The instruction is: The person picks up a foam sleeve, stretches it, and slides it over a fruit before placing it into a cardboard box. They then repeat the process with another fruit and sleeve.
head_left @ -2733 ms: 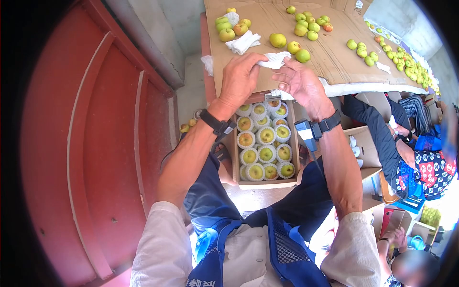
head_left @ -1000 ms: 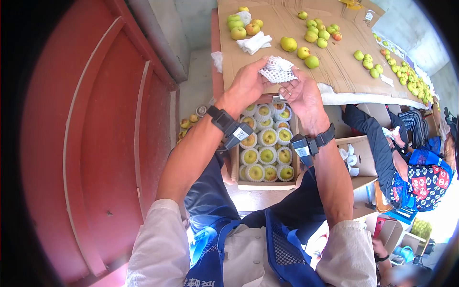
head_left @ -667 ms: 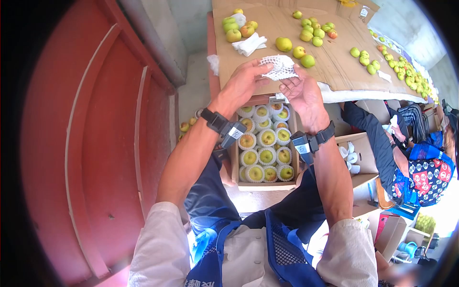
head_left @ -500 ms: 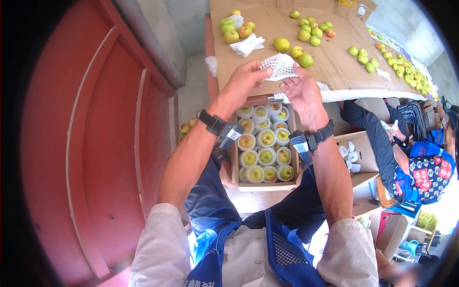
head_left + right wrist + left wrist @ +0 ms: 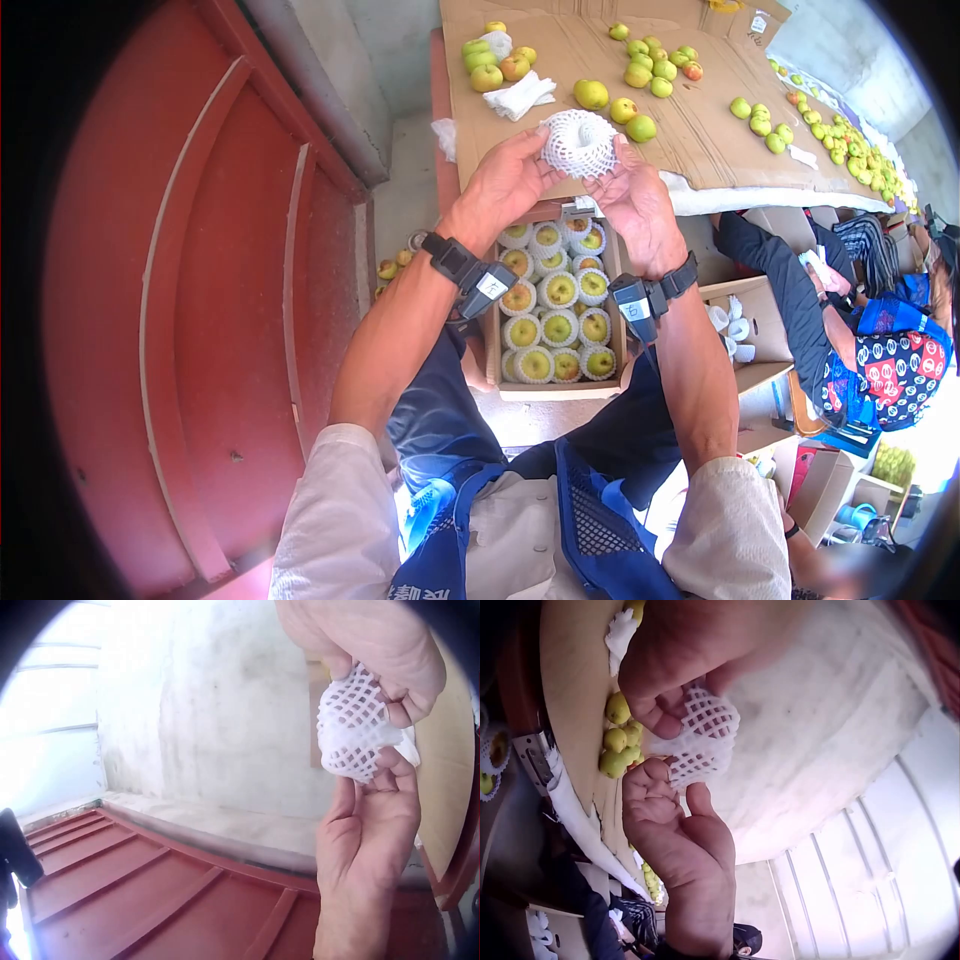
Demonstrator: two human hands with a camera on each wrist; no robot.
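A white foam fruit net point(image 5: 580, 145) is held between my two hands over the table's near edge. It is rounded into a cup with a hollow in its middle. My left hand point(image 5: 508, 178) pinches its left side between thumb and fingers. On the other side my right hand point(image 5: 636, 200) grips the net, thumb along the outside and fingers underneath. In the left wrist view the open mesh of the net point(image 5: 705, 735) shows between both hands. The right wrist view shows the same net point(image 5: 352, 724), with no fruit visible in it.
Below my hands stands a carton point(image 5: 562, 388) of apples in foam nets. The cardboard-covered table point(image 5: 720, 130) bears loose apples point(image 5: 652, 68) and a stack of flat nets point(image 5: 520, 96). A red door point(image 5: 200, 300) is at left; another person point(image 5: 890, 350) sits at right.
The net, flat and folded at first, has been spread and rounded into a cup. Both hands have stayed on it, the fingers shifting round its rim.
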